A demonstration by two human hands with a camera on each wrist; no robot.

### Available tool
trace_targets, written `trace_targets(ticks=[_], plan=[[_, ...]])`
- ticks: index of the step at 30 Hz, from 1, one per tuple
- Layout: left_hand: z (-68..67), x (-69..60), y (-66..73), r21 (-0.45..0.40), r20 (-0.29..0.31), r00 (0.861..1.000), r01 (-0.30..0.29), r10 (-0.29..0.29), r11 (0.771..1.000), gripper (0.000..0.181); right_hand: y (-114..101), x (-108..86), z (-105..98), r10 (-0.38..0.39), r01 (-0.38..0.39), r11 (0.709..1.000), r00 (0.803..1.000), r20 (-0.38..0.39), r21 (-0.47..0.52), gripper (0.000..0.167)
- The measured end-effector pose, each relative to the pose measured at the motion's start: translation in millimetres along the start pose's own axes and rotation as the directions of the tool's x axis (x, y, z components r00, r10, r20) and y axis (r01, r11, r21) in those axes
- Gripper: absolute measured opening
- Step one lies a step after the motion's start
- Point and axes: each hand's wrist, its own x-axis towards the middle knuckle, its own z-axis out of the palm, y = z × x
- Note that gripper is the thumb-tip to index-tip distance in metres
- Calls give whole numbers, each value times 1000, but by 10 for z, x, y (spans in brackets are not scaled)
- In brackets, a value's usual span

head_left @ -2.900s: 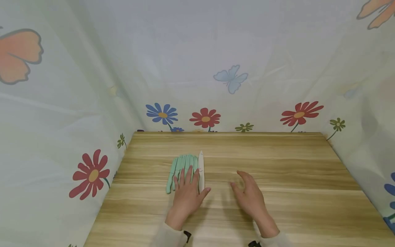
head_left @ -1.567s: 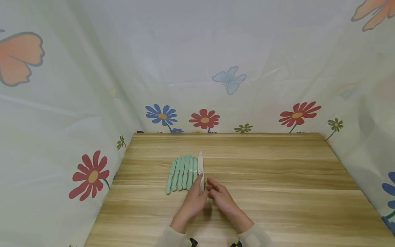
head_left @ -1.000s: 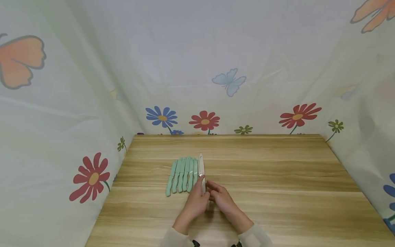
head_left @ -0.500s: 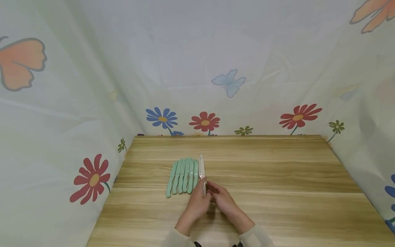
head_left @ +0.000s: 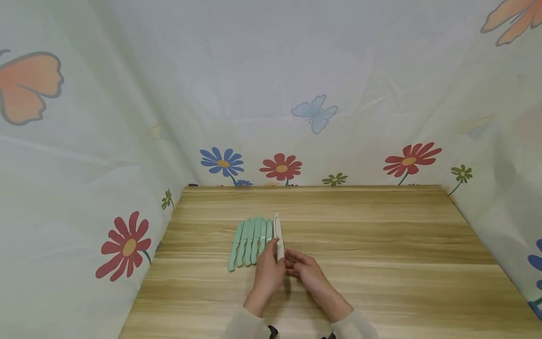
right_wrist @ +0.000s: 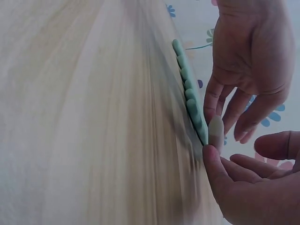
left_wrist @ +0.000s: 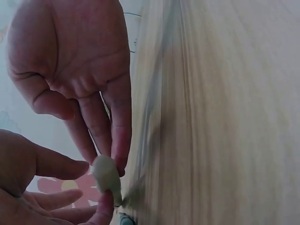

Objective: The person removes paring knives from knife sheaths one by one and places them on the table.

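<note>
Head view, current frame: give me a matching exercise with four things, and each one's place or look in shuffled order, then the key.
1. white knife
2. green knives
3. pale blue butterfly
4. table

A. printed on the backdrop
B. brown, striped with wood grain
C. between the left hand and the right hand
D. lying side by side in a row

Pairs: 1-C, 2-D, 3-A, 4-B

I count six mint-green knives [head_left: 256, 233], one white knife [head_left: 278, 230], one wood-grain table [head_left: 381, 235] and my two hands: one left hand [head_left: 270, 270], one right hand [head_left: 312, 275]
</note>
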Motion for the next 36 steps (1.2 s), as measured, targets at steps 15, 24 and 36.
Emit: trace_targets(ticks=[15, 24, 36], plan=[[3, 80, -32, -113, -2, 998, 63, -64, 992, 69, -34, -56, -27, 23, -22, 1000, 996, -91, 11, 48], [3, 23, -5, -206, 38, 997, 76, -69, 976, 73, -7, -100, -42, -2, 8, 999, 983, -186, 34, 47], [6, -104, 94, -362, 164, 986, 84, -26, 928, 78, 11, -144, -152, 1, 21, 997, 962, -273, 77, 45]])
